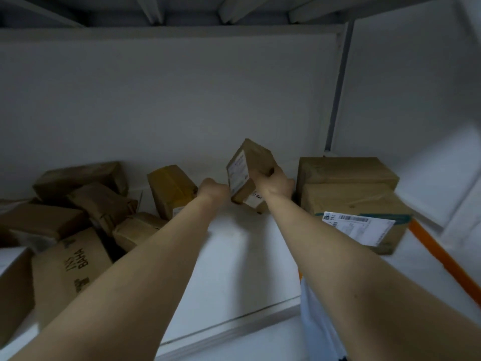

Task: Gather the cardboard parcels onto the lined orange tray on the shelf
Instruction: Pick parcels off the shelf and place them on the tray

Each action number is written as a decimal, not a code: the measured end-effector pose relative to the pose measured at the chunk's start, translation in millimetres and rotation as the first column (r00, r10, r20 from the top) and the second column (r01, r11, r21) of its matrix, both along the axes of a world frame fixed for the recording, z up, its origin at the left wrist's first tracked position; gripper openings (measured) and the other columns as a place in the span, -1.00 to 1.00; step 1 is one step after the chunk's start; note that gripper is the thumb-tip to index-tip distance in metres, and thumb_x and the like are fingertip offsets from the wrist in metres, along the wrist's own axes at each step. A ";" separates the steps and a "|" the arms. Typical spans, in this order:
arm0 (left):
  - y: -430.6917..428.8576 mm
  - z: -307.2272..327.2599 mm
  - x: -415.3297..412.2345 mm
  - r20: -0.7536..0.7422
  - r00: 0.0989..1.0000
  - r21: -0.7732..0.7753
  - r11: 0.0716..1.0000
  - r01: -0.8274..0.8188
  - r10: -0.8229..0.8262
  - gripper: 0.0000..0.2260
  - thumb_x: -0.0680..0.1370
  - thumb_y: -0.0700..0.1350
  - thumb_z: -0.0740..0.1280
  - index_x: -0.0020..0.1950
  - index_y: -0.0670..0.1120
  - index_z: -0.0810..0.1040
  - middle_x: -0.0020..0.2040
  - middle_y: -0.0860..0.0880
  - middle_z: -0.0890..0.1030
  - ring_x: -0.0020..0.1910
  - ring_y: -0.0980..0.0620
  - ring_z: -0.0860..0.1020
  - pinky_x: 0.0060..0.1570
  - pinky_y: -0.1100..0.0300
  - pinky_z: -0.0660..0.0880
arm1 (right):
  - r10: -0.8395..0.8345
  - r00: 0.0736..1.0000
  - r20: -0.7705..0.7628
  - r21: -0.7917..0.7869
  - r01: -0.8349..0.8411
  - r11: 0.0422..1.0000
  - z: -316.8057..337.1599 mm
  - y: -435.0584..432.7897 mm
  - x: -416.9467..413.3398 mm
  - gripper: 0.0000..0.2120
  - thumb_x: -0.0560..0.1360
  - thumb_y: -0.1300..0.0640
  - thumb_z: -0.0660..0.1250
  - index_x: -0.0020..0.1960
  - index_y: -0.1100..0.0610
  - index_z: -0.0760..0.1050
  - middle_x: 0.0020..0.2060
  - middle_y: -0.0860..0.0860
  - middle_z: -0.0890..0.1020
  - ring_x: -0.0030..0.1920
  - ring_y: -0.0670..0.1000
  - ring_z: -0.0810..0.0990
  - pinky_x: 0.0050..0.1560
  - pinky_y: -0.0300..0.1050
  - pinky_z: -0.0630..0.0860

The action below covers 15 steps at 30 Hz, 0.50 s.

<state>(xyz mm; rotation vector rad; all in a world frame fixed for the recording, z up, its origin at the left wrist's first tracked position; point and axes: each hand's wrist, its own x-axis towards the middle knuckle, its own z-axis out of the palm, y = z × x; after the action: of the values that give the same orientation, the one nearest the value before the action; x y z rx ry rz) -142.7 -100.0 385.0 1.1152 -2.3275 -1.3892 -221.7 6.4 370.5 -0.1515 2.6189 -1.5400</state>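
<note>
Both my arms reach deep into the shelf. My right hand (276,185) grips a small brown cardboard parcel (248,170) with a white label, tilted and lifted off the shelf. My left hand (212,190) is closed beside that parcel's lower left edge and against another brown parcel (170,190); what it holds is hidden. The orange tray (440,256) with a white lining lies at the right; only its rim shows. On it sit a large parcel (359,220) with a shipping label and another parcel (343,169) behind that one.
A jumbled heap of several cardboard parcels (78,212) fills the shelf's left side, one printed with dark letters (70,272). The white shelf board (239,256) runs between heap and tray. A grey back wall and a metal upright (338,87) close the bay.
</note>
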 end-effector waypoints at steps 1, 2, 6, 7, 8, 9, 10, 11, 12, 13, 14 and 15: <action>4.9 1.7 6.6 -0.009 1.000 0.010 1.000 -0.017 0.017 -0.83 0.58 -0.24 0.20 -0.21 -0.17 0.35 -0.31 -0.09 0.35 -0.32 -0.03 0.36 -0.16 0.11 0.33 | -0.003 0.999 0.032 -0.100 0.006 0.995 6.0 4.1 7.5 -0.37 0.43 -0.29 0.23 0.40 0.00 0.36 0.30 0.13 0.45 0.24 0.20 0.45 0.12 -0.07 0.45; 9.6 3.3 12.3 -0.033 0.999 0.021 0.999 -0.037 0.037 -0.86 0.60 -0.21 0.18 -0.15 -0.21 0.38 -0.27 -0.12 0.37 -0.28 -0.06 0.38 -0.17 0.12 0.31 | -0.004 0.997 0.081 -0.206 0.020 0.978 12.1 8.6 16.2 -0.38 0.39 -0.30 0.23 0.36 -0.01 0.40 0.25 0.14 0.49 0.17 0.19 0.51 0.13 -0.04 0.50; 27.7 10.8 34.3 -0.212 0.968 0.202 0.975 -0.089 0.132 -0.75 0.64 -0.12 0.08 0.13 -0.25 0.45 -0.13 -0.15 0.40 -0.10 -0.16 0.53 -0.12 0.16 0.30 | 0.068 0.963 0.260 -0.492 0.072 0.868 30.4 33.7 43.8 -0.50 0.34 -0.29 0.21 0.03 0.07 0.56 -0.07 0.10 0.68 -0.13 0.14 0.66 -0.03 0.09 0.63; 35.3 13.9 41.3 -0.246 0.955 0.259 0.961 -0.103 0.168 -0.79 0.64 -0.12 0.07 -0.03 -0.19 0.44 -0.20 -0.11 0.39 -0.25 -0.08 0.48 -0.19 0.19 0.33 | 0.120 0.946 0.302 -0.562 0.075 0.823 34.7 42.3 51.1 -0.58 0.40 -0.24 0.22 -0.03 0.09 0.57 -0.13 0.09 0.69 -0.16 0.12 0.67 -0.07 0.06 0.64; 41.7 16.2 47.3 -0.259 0.942 0.319 0.939 -0.128 0.216 -0.77 0.63 -0.11 0.08 -0.18 -0.13 0.38 -0.25 -0.07 0.35 -0.36 0.01 0.38 -0.31 0.22 0.32 | 0.174 0.925 0.338 -0.614 0.077 0.786 38.9 51.8 57.9 -0.62 0.45 -0.20 0.22 -0.05 0.09 0.57 -0.16 0.08 0.69 -0.17 0.10 0.66 -0.13 0.02 0.63; 47.2 18.1 53.2 -0.259 0.933 0.369 0.918 -0.142 0.248 -0.74 0.63 -0.09 0.07 -0.25 -0.09 0.31 -0.29 -0.05 0.33 -0.40 0.04 0.31 -0.38 0.24 0.28 | 0.215 0.904 0.368 -0.640 0.079 0.764 41.5 59.6 63.2 -0.64 0.47 -0.18 0.21 -0.03 0.08 0.58 -0.16 0.08 0.69 -0.16 0.09 0.65 -0.16 0.00 0.59; 55.3 19.3 61.2 -0.251 0.930 0.412 0.899 -0.148 0.268 -0.73 0.64 -0.06 0.06 -0.25 -0.08 0.30 -0.30 -0.05 0.31 -0.40 0.04 0.29 -0.38 0.24 0.25 | 0.243 0.889 0.389 -0.649 0.076 0.757 43.1 69.1 69.3 -0.63 0.47 -0.18 0.19 0.00 0.08 0.58 -0.15 0.08 0.68 -0.13 0.09 0.64 -0.14 0.00 0.55; 63.7 20.2 69.9 -0.232 0.933 0.441 0.884 -0.153 0.276 -0.74 0.65 -0.02 0.04 -0.17 -0.10 0.35 -0.29 -0.07 0.31 -0.38 0.03 0.29 -0.36 0.22 0.26 | 0.271 0.874 0.404 -0.657 0.071 0.751 43.9 78.2 75.5 -0.61 0.48 -0.18 0.16 0.03 0.07 0.57 -0.14 0.09 0.68 -0.10 0.10 0.62 -0.08 0.04 0.51; 70.5 19.9 76.9 -0.208 0.935 0.461 0.872 -0.165 0.287 -0.73 0.65 0.02 0.04 -0.03 -0.13 0.39 -0.26 -0.09 0.33 -0.34 0.00 0.31 -0.31 0.19 0.30 | 0.298 0.855 0.424 -0.664 0.069 0.745 44.1 87.1 80.8 -0.58 0.48 -0.19 0.14 0.07 0.08 0.57 -0.12 0.11 0.67 -0.06 0.12 0.61 -0.01 0.10 0.49; 75.8 19.1 83.7 -0.194 0.935 0.463 0.868 -0.179 0.297 -0.70 0.64 0.05 0.05 0.13 -0.14 0.41 -0.22 -0.11 0.36 -0.30 -0.02 0.34 -0.23 0.15 0.36 | 0.326 0.830 0.452 -0.672 0.078 0.736 44.3 96.2 86.9 -0.55 0.48 -0.19 0.14 0.11 0.10 0.57 -0.09 0.13 0.67 -0.03 0.14 0.60 0.04 0.15 0.48; 81.8 19.0 91.6 -0.203 0.928 0.460 0.867 -0.191 0.313 -0.64 0.62 0.08 0.09 0.24 -0.14 0.40 -0.16 -0.12 0.39 -0.24 -0.04 0.38 -0.14 0.09 0.40 | 0.349 0.804 0.481 -0.674 0.085 0.734 44.7 105.8 93.5 -0.53 0.48 -0.20 0.14 0.12 0.12 0.56 -0.06 0.16 0.66 -0.01 0.17 0.59 0.08 0.18 0.47; 86.1 18.9 98.6 -0.225 0.915 0.466 0.861 -0.202 0.336 -0.58 0.59 0.10 0.13 0.33 -0.13 0.38 -0.07 -0.13 0.44 -0.14 -0.08 0.43 -0.05 0.04 0.43 | 0.373 0.779 0.504 -0.675 0.086 0.733 45.2 114.4 99.4 -0.54 0.49 -0.19 0.14 0.10 0.13 0.56 -0.06 0.17 0.64 -0.01 0.19 0.57 0.11 0.21 0.46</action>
<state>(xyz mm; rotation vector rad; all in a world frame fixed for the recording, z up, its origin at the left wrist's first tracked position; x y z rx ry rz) -44.1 -13.9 403.8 1.1851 -1.6154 -1.8620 -122.3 120.8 415.6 0.0801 1.4306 -1.9735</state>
